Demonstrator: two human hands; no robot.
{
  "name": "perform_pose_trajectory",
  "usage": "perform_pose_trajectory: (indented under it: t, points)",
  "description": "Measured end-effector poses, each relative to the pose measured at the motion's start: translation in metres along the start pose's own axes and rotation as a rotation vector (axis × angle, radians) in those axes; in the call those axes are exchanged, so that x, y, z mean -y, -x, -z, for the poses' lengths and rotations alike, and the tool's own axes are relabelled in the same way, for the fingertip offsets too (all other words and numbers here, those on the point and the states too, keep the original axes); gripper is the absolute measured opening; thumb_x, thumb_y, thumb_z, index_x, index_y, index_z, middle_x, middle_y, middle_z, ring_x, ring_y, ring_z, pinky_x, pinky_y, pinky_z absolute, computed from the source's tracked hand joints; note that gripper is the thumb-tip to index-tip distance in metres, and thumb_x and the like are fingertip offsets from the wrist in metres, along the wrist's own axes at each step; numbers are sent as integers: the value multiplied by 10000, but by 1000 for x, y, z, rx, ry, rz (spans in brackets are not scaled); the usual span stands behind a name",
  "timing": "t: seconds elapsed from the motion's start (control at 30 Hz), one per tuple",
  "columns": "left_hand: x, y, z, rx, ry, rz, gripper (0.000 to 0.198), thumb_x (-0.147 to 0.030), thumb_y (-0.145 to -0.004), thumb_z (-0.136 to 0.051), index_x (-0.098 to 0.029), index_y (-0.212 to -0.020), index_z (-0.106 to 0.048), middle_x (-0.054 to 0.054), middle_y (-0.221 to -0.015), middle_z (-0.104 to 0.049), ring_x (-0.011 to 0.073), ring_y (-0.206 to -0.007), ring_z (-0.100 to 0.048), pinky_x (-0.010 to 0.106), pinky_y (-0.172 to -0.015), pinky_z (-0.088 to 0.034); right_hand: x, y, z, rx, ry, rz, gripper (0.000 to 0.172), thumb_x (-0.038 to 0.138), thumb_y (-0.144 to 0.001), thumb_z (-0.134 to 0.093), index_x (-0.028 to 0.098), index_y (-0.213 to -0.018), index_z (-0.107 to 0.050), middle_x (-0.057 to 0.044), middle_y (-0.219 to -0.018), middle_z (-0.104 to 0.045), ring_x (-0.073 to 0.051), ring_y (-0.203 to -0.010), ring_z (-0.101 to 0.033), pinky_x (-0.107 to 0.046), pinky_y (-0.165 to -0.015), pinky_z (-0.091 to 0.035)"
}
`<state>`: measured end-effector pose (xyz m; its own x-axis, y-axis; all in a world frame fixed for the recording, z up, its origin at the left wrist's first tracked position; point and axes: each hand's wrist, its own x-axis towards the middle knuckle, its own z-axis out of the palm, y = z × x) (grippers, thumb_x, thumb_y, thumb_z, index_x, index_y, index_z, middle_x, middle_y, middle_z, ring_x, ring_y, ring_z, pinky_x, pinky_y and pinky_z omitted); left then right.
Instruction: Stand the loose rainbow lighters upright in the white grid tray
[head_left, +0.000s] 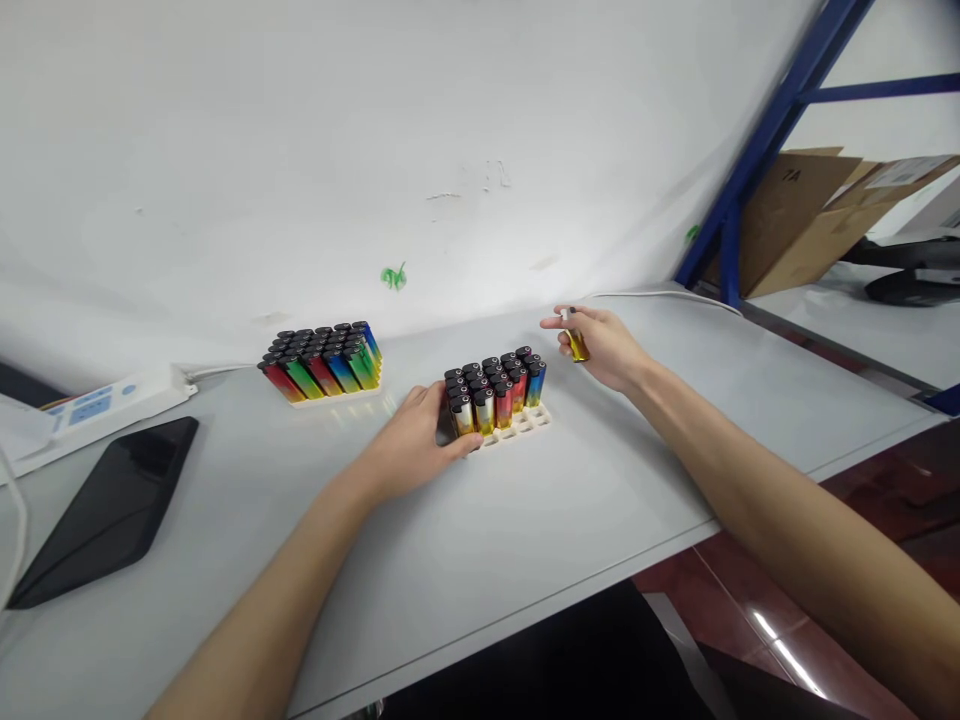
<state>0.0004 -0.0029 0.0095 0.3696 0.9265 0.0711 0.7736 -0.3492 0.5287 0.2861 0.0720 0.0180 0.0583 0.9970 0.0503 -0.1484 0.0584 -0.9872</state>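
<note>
A white rack (517, 428) stands on the table, with several black-topped lighters (504, 400) upright in it. Some of its front and right-hand holes show bare. My left hand (420, 437) grips the rack's left end, thumb at the front corner and fingers along the side. To the right of the rack, raised off the tabletop, my right hand (600, 345) holds a yellow lighter (577, 346) between thumb and fingers, its forefinger stretched out to the left. Farther left, a second rack (337, 396) carries several red, green, blue and yellow lighters (322, 362).
A black phone (109, 510) lies at the left of the grey table (600, 490), near a white power strip (124, 395). White wall rises behind. A white cable (667, 293) runs along the back right. Beyond a blue metal frame (731, 240) are cardboard boxes (802, 220).
</note>
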Motion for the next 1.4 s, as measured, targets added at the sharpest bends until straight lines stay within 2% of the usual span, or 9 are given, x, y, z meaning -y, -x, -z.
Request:
perform_pose_trajectory:
  t: [0.13,0.27,0.37,0.47,0.57,0.83,1.03,1.27,1.4]
  points:
    - [-1,0,1,6,-15,-1,553,-530,-865,-664,-234,-1311,-525,100,-1216,-638,331,-1198,-588,461,-992,-513,4,6,-2,108,-33,11,137,298,-910,-678,212,-1014,-653,-69,-1176,-704,-89,-614,-530,-244,-501,-446]
    - [-3,0,1,6,-11,-5,532,-519,-860,-666,-215,-1280,-544,108,-1205,-649,342,-1203,-578,472,-989,-507,8,9,-3,117,-54,-3,261,431,-966,-636,305,-1192,-609,44,-743,-571,-79,-475,-342,-204,-404,-239]
    - [-3,0,1,6,-6,0,532,-521,-860,-666,-224,-1283,-540,110,-1236,-645,337,-1220,-572,467,-988,-508,8,9,-4,79,-31,-32,359,604,-964,-564,249,-971,-620,86,-566,-289,-89,-445,-185,-223,-398,-148]
    - [-3,0,1,11,-15,4,527,-525,-863,-662,-229,-1282,-538,107,-1226,-643,337,-1217,-579,465,-983,-511,7,9,-8,46,5,-80,580,748,-945,-428,232,-683,-470,86,-537,-182,-90,-440,-121,-249,-393,-117]
    - [-3,-1,1,9,-20,-7,532,-525,-863,-662,-229,-1286,-534,105,-1217,-641,341,-1215,-578,468,-982,-511,6,12,-14,2,46,-105,568,687,-963,-411,241,-615,-358,79,-510,-183,-85,-421,-127,-247,-393,-115]
    - [-2,-1,0,15,-34,-6,545,-533,-877,-646,-220,-1304,-516,106,-1233,-632,333,-1221,-570,461,-996,-504,6,17,-22,14,78,-68,426,408,-961,-384,237,-572,-349,67,-483,-204,-81,-415,-125,-230,-401,-103]
    - [-2,-1,1,10,-33,-11,531,-520,-874,-654,-221,-1293,-523,101,-1226,-641,336,-1213,-580,456,-990,-506,7,20,-23,30,70,-73,411,392,-957,-396,234,-581,-345,68,-488,-203,-78,-412,-124,-228,-401,-104]
    - [-3,-1,1,25,-42,-5,557,-516,-877,-646,-193,-1310,-510,119,-1240,-622,336,-1228,-552,471,-1015,-492,7,20,-25,25,46,-98,501,523,-995,-377,232,-588,-350,75,-480,-196,-80,-412,-126,-230,-396,-107]
    - [-3,-1,1,21,-44,-5,546,-510,-872,-648,-196,-1300,-519,111,-1218,-631,334,-1214,-558,459,-1006,-495,6,19,-23,51,42,-88,430,424,-974,-375,233,-590,-339,74,-476,-197,-81,-417,-115,-227,-399,-106]
